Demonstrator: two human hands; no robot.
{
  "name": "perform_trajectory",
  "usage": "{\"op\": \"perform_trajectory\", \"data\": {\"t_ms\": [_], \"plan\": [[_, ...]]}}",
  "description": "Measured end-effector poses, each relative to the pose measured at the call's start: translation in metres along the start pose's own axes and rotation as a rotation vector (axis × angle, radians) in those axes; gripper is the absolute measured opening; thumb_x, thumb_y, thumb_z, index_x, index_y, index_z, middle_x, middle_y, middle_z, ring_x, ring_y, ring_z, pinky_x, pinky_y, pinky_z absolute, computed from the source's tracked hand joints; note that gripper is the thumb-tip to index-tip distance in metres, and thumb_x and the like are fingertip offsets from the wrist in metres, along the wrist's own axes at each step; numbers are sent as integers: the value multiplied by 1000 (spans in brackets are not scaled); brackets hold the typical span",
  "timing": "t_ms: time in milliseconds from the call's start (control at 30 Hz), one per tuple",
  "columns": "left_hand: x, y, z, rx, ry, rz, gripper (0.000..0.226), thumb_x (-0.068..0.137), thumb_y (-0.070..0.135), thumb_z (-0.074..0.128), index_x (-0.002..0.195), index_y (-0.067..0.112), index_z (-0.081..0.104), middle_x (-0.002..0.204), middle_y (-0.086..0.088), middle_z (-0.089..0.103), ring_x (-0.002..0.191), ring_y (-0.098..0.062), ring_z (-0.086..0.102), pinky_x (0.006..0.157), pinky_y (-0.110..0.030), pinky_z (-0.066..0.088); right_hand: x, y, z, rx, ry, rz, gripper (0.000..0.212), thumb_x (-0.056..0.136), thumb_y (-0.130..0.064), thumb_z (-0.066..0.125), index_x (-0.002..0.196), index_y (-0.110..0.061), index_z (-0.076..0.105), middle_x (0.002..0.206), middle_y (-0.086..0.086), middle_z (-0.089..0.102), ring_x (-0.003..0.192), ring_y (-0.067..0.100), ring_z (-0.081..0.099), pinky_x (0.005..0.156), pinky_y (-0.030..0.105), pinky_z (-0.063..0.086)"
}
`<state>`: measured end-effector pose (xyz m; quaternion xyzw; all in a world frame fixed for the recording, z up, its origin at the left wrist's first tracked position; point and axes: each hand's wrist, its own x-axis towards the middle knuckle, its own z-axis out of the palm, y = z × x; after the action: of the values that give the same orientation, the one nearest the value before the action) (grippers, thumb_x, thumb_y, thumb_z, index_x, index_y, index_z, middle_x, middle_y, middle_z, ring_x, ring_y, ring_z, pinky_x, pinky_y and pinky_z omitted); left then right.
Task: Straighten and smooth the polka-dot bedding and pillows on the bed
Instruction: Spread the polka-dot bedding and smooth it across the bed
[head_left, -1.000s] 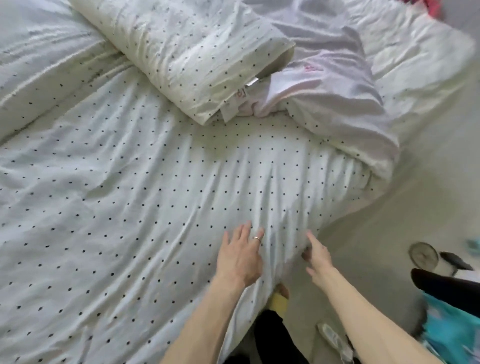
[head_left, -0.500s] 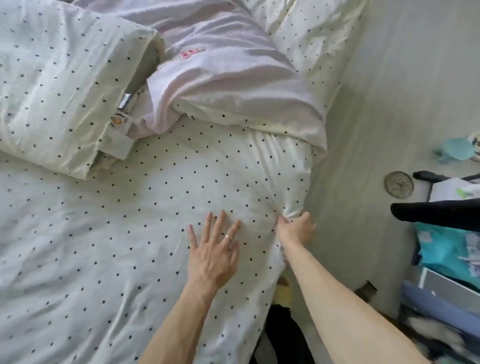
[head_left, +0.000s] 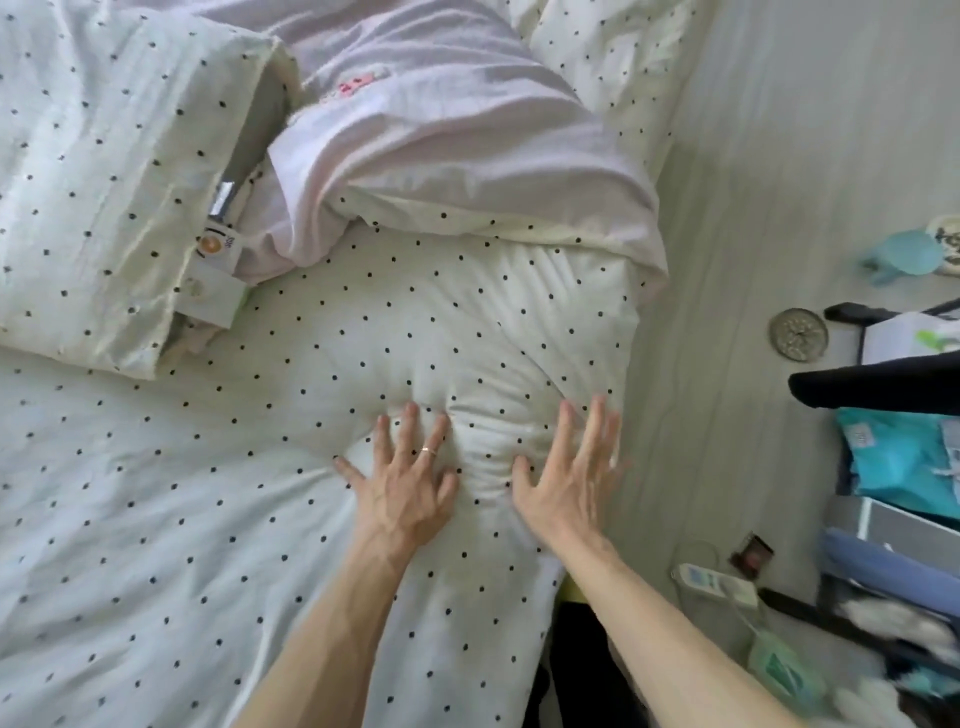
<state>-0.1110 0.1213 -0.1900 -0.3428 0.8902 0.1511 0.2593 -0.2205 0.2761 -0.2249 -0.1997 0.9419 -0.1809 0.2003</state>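
A white polka-dot duvet (head_left: 156, 519) covers the bed, bunched into a puffy corner near the right edge. My left hand (head_left: 402, 488), wearing a ring, lies flat on it with fingers spread. My right hand (head_left: 569, 478) presses flat beside it at the bed's edge, fingers apart, holding nothing. Creases run between the two hands. A polka-dot pillow (head_left: 104, 176) lies at the upper left with its open end and labels showing. A pale pink cloth (head_left: 441, 130) is draped over a second polka-dot pillow (head_left: 602, 57) at the top.
Grey floor (head_left: 753, 156) runs along the bed's right side. On it lie a round metal disc (head_left: 798, 333) and a teal toy (head_left: 906, 254). A cluttered rack with teal packs (head_left: 893, 462) and a dark bar (head_left: 878, 384) stands at the right edge.
My right hand let go of the pinched duvet edge and now lies flat and spread on the duvet. My left hand slid a little further up the bed.
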Motion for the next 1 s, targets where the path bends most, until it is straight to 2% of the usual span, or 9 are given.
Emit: {"op": "perform_trajectory", "data": {"t_ms": [133, 267, 433, 567, 733, 800, 833, 900, 1000], "plan": [[7, 1, -20, 33, 2, -5, 60, 91, 52, 40, 148, 47, 21, 160, 10, 15, 149, -22, 12, 102, -71, 33, 33, -20, -23, -112, -1, -452, 81, 95, -55, 48, 162, -39, 7, 172, 3, -9, 158, 28, -10, 120, 70, 3], [28, 7, -53, -33, -74, -54, 43, 89, 39, 45, 132, 38, 42, 133, 7, 48, 116, -25, 53, 76, -38, 48, 68, -2, -55, -238, -496, 153, 81, 90, -82, 22, 158, -48, -8, 168, -9, -23, 153, 41, -21, 110, 80, 3], [72, 29, -111, -162, -122, -173, 35, 91, 44, 41, 108, 21, 62, 104, -1, 68, 89, -26, 66, 74, -34, 51, 120, -31, -110, -263, -90, 117, 70, 90, -65, 49, 135, -11, 49, 137, 15, 43, 127, 33, 38, 95, 47, 42], [121, 50, -167, -965, 113, -309, 90, 80, 77, 58, 142, 14, 42, 120, -2, 63, 97, -15, 64, 84, -31, 47, 193, -42, -150, -196, 152, -193, 88, 82, -60, 67, 149, -14, 33, 161, 21, 15, 143, 43, 26, 110, 56, 32], [187, 72, -238, -1523, 205, -461, 105, 63, 77, 76, 139, 12, 46, 147, 0, 50, 121, -19, 56, 103, -42, 45, 282, -55, -163, -325, -134, -262, 123, 79, -72, 63, 154, -38, -29, 165, 9, -32, 154, 39, -19, 116, 64, -7], [216, 88, -262, -1505, 332, -520, 94, 75, 63, 77, 145, 9, 43, 138, 1, 53, 118, -21, 57, 97, -36, 44, 308, -56, -172, -362, -190, -323, 100, 91, -45, 63, 157, -37, -12, 167, 13, 7, 150, 42, 18, 116, 61, 29], [226, 93, -272, -1457, 384, -554, 90, 82, 59, 72, 146, 4, 41, 135, 0, 53, 121, -26, 56, 99, -37, 45, 318, -59, -180, -336, -149, -384, 81, 93, -25, 59, 154, -35, 7, 152, 12, 36, 131, 38, 44, 95, 51, 50], [253, 115, -302, -1323, 451, -654, 79, 90, 58, 60, 141, -1, 46, 133, -14, 59, 120, -35, 57, 105, -45, 46, 350, -61, -211, -150, -3, -417, 59, 89, -5, 50, 140, -30, 36, 114, 6, 60, 87, 30, 57, 61, 34, 43], [280, 157, -356, -1272, 544, -699, 67, 94, 53, 48, 130, -2, 54, 126, -19, 63, 114, -37, 59, 105, -47, 44, 398, -68, -266, 106, 175, -396, 57, 78, -2, 47, 130, -26, 52, 98, 7, 61, 76, 34, 61, 55, 31, 38]]}}
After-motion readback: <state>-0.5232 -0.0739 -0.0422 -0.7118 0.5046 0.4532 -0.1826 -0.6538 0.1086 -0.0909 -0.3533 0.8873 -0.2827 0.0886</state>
